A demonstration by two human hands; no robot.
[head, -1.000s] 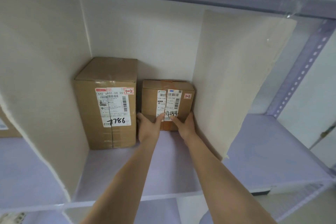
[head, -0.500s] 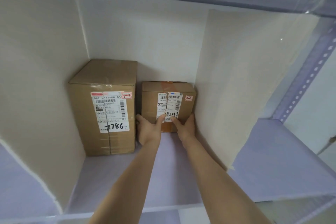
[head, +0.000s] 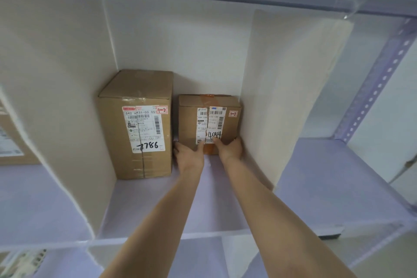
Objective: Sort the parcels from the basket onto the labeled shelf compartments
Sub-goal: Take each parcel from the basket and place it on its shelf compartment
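**Item: small box point(head: 209, 124), handwritten "4044", red-edged tag "1-2" point(head: 233, 114).**

- Location: I am keeping it on the shelf point(head: 158, 205), deep in the middle compartment. It is just beside the tall box point(head: 137, 124) on its left and close against the right divider point(head: 282, 97).
- Left hand point(head: 190, 157): I am gripping the lower left corner, thumb on the front face and fingers reaching into the gap beside the tall box.
- Right hand point(head: 229, 150): I am gripping the lower right corner, thumb lying just under the handwriting.
- Change over the last second: the box is staying where it was and both hands are staying on it; only my viewpoint is drifting. I am reading this as the parcel seated, with release the remaining step.
- Facing: the labelled face is pointing out toward me and the print is reading upright. The tall box is carrying the same "1-2" tag, so the slot seems right.
- Long axis: the front is looking nearly square. The depth is foreshortened, so I cannot tell which side is longest.
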